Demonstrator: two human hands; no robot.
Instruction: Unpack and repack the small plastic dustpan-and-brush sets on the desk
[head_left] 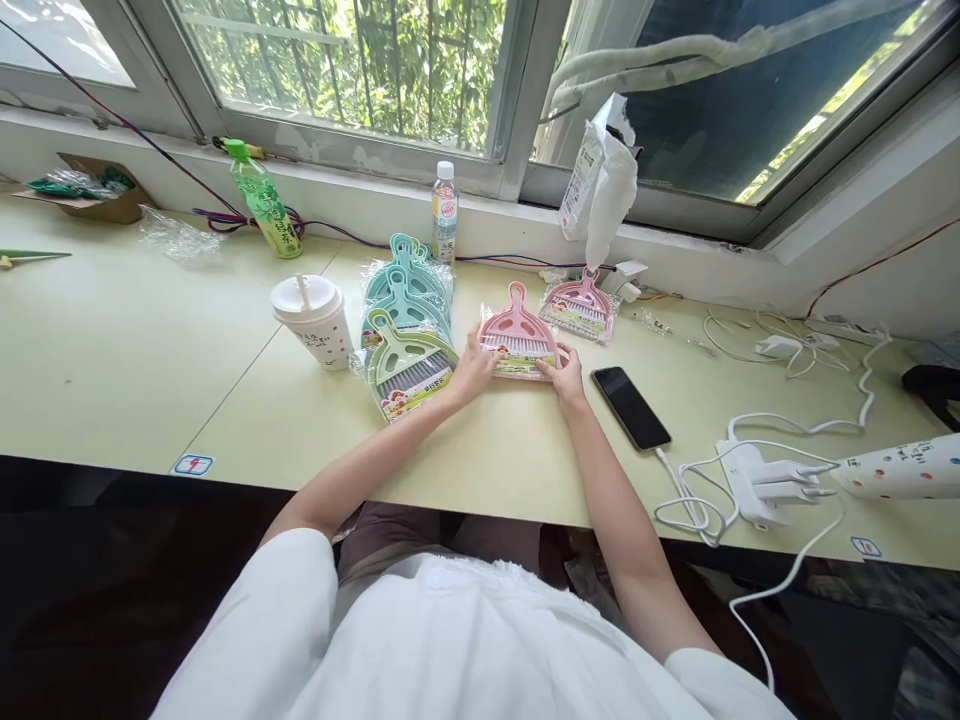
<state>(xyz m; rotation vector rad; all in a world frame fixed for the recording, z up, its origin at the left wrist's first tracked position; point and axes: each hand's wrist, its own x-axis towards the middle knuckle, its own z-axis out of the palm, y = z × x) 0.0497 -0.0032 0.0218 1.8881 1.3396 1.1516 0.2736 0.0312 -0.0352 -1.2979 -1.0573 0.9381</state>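
Between my two hands is a pink dustpan and brush set [517,325] in clear plastic wrap, its handle pointing away from me. My left hand [474,368] grips its left edge, and my right hand [564,374] holds the lower right corner with the thumb on the front. Just left of my left hand lies a green dustpan set [409,370], overlapping a pile of wrapped teal dustpan sets [405,295]. Behind my right hand, another pink dustpan set [581,305] rests on the table by the wall.
A lidded paper cup [319,325] with a straw stands left of the pile. Bottles [266,205] line the back. A phone [631,407] on a cable lies right of my right hand, near a white power strip [750,480]. A torn white packet [600,175] leans at the window.
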